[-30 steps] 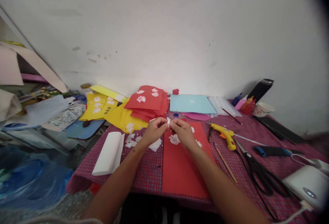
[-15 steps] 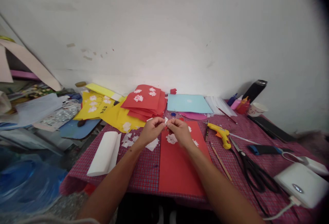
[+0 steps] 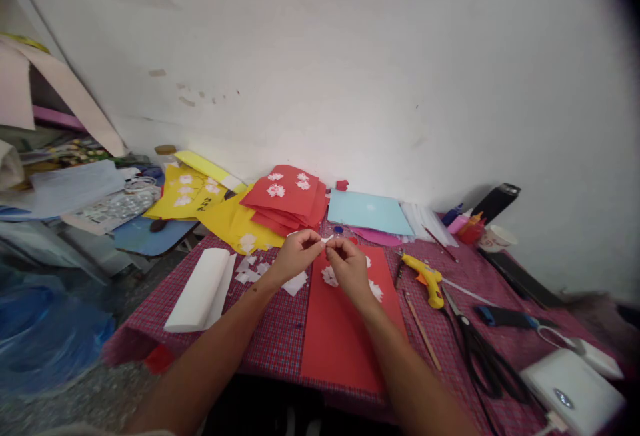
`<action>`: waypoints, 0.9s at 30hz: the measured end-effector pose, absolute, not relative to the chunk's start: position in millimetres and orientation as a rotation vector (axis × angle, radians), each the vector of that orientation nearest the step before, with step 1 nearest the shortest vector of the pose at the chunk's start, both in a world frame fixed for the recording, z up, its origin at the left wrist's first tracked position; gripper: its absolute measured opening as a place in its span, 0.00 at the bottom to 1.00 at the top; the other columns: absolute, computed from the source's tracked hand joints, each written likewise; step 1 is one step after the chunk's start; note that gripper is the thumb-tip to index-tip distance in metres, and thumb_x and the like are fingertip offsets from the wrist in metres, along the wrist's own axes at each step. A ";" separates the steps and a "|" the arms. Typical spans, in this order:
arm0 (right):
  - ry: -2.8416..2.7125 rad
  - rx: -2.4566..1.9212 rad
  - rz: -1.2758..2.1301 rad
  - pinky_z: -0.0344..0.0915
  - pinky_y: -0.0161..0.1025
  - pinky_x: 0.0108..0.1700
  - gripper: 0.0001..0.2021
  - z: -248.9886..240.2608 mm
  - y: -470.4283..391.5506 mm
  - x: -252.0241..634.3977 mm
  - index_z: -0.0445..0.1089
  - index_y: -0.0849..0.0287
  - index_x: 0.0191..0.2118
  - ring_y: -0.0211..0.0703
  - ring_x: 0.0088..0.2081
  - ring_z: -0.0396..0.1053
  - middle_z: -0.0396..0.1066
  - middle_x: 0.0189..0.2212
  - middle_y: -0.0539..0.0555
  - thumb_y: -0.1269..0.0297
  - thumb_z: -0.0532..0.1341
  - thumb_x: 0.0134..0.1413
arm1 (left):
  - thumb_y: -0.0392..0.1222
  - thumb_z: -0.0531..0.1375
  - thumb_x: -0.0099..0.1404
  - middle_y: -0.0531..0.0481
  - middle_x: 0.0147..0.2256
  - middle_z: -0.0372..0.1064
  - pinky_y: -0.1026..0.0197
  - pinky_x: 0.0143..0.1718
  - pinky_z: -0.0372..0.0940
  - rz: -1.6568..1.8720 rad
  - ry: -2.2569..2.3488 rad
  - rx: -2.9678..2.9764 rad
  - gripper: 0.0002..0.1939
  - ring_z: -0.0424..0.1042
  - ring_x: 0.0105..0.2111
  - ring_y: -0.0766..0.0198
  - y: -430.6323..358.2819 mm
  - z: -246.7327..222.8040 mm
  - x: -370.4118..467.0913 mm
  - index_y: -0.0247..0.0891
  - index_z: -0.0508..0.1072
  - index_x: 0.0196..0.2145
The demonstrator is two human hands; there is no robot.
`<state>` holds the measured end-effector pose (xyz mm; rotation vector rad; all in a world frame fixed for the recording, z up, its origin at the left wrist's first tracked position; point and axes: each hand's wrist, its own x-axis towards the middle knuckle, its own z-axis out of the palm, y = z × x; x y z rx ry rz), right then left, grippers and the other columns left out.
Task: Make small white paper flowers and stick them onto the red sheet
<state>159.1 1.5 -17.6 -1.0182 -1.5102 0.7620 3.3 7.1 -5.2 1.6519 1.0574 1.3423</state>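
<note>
Between the fingertips of both hands is a small white paper piece (image 3: pixel 327 239). My left hand (image 3: pixel 299 254) pinches its left side, and my right hand (image 3: pixel 349 266) pinches the right side, above the top of a long red sheet (image 3: pixel 343 349). White flower shapes (image 3: pixel 330 276) lie on that sheet, partly covered by my right hand and forearm. Left of the sheet are small white paper scraps (image 3: pixel 249 271) and a larger white piece (image 3: pixel 295 283). A folded white paper stack (image 3: pixel 197 289) rests farther left.
Red sheets with flowers (image 3: pixel 287 189) and yellow sheets (image 3: pixel 233 219) are at the back left, a light blue sheet (image 3: pixel 370 211) behind. On the right are a yellow glue gun (image 3: pixel 425 276), black scissors (image 3: pixel 485 356), a wooden stick (image 3: pixel 423 331), a white box (image 3: pixel 573 383) and a paper cup (image 3: pixel 497 239).
The view has tilted and shifted slightly. Both hands still meet at the white piece, which now shows as a flatter sliver, and the right fingers have curled a little differently.
</note>
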 end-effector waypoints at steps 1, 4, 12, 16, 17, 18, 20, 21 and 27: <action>-1.481 -1.029 0.775 0.63 0.37 0.35 0.04 -17.9 2.6 160.0 0.71 0.57 0.31 0.41 0.30 0.65 0.69 0.27 0.50 0.63 0.61 0.54 | 0.45 0.61 0.62 0.53 0.27 0.67 0.66 0.31 0.60 1.379 1.072 1.623 0.09 0.64 0.28 0.68 7.0 -5.4 3.2 0.36 0.72 0.30; -1.363 -1.022 0.915 0.62 0.36 0.30 0.07 -17.6 5.8 162.1 0.70 0.57 0.35 0.38 0.26 0.64 0.67 0.26 0.48 0.60 0.63 0.53 | 0.45 0.60 0.62 0.55 0.25 0.65 0.67 0.29 0.58 1.416 1.039 1.540 0.09 0.62 0.25 0.69 6.7 -5.9 4.0 0.36 0.70 0.30; -1.345 -0.954 1.147 0.59 0.34 0.26 0.12 -18.9 4.5 164.6 0.68 0.59 0.31 0.37 0.22 0.62 0.65 0.21 0.48 0.55 0.63 0.55 | 0.47 0.61 0.60 0.55 0.26 0.64 0.67 0.28 0.61 1.381 0.929 1.364 0.11 0.64 0.25 0.70 7.5 -7.9 7.7 0.35 0.69 0.30; -1.383 -1.012 1.097 0.58 0.35 0.26 0.14 -18.2 3.2 165.7 0.66 0.58 0.27 0.37 0.22 0.60 0.64 0.19 0.47 0.53 0.61 0.57 | 0.45 0.62 0.60 0.56 0.26 0.63 0.67 0.28 0.61 1.338 0.885 1.341 0.10 0.63 0.25 0.70 6.9 -8.3 7.4 0.35 0.69 0.33; -1.403 -1.029 1.071 0.58 0.35 0.26 0.14 -17.2 3.0 165.7 0.67 0.58 0.27 0.37 0.22 0.60 0.64 0.19 0.47 0.53 0.61 0.57 | 0.45 0.62 0.60 0.55 0.27 0.64 0.67 0.28 0.61 1.317 0.872 1.347 0.10 0.64 0.25 0.70 6.8 -8.5 7.6 0.35 0.69 0.35; -1.443 -1.047 1.034 0.58 0.35 0.27 0.14 -16.0 2.8 165.7 0.67 0.58 0.27 0.38 0.22 0.60 0.64 0.19 0.47 0.53 0.61 0.57 | 0.45 0.62 0.60 0.54 0.27 0.66 0.67 0.29 0.62 1.293 0.862 1.353 0.12 0.65 0.26 0.70 6.7 -8.7 7.9 0.35 0.70 0.37; -1.485 -1.067 0.952 0.58 0.35 0.27 0.13 -14.3 2.5 165.5 0.70 0.58 0.28 0.38 0.23 0.60 0.64 0.20 0.47 0.54 0.60 0.57 | 0.46 0.63 0.59 0.52 0.30 0.68 0.66 0.30 0.62 1.257 0.865 1.349 0.14 0.66 0.28 0.68 6.6 -9.4 8.8 0.35 0.71 0.39; -1.506 -1.073 0.920 0.58 0.35 0.28 0.12 -14.0 2.4 165.5 0.72 0.58 0.29 0.38 0.24 0.61 0.64 0.21 0.47 0.55 0.60 0.57 | 0.47 0.63 0.59 0.51 0.30 0.69 0.66 0.30 0.63 1.252 0.875 1.343 0.14 0.67 0.28 0.68 6.6 -9.7 9.2 0.34 0.72 0.39; -1.411 -1.114 0.936 0.60 0.36 0.29 0.09 -14.6 1.6 165.0 0.74 0.57 0.37 0.39 0.26 0.63 0.67 0.24 0.48 0.58 0.61 0.54 | 0.46 0.62 0.60 0.53 0.27 0.67 0.67 0.29 0.60 1.291 0.928 1.374 0.11 0.64 0.27 0.69 6.1 -9.7 10.5 0.34 0.72 0.31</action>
